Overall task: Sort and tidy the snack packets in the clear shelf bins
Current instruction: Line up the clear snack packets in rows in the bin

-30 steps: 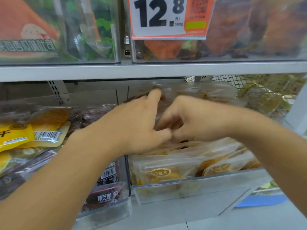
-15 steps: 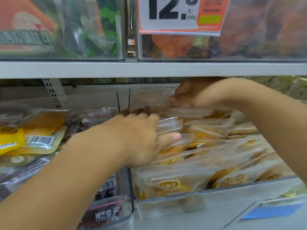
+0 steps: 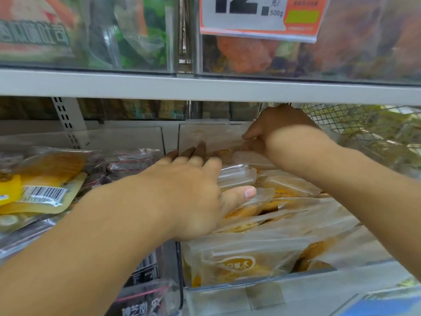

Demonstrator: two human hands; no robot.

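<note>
Snack packets [image 3: 257, 258], frosted translucent pouches showing orange-yellow contents, lie overlapped in a clear plastic bin [image 3: 296, 284] on the lower tier of a grey metal shelf [image 3: 205, 87]; too many overlap for an exact count. Two bins sit side by side on this tier: the second, left-hand bin [image 3: 175, 293] has glossy dark packets with red lines and barcodes. Beside it lies a loose heap of yellow pouches [image 3: 45, 179], one showing a white barcode label. Two more clear bins stand on the tier above, their contents blurred orange, green and red. A single price card [image 3: 262, 14], white with an orange border and bold black numerals, hangs on the upper right one. A wire mesh panel [image 3: 341, 119] shows at the right rear.

The left hand [image 3: 191, 192] lies palm-down on the frosted packets at the left side of their bin, fingers extended toward its back wall, thumb stretched flat across a pouch, grasping nothing. The right hand [image 3: 273, 131] reaches to the rear of the same bin, thumb and fingers pinching the top edge of one pale packet [image 3: 211, 137] standing against the back wall.
</note>
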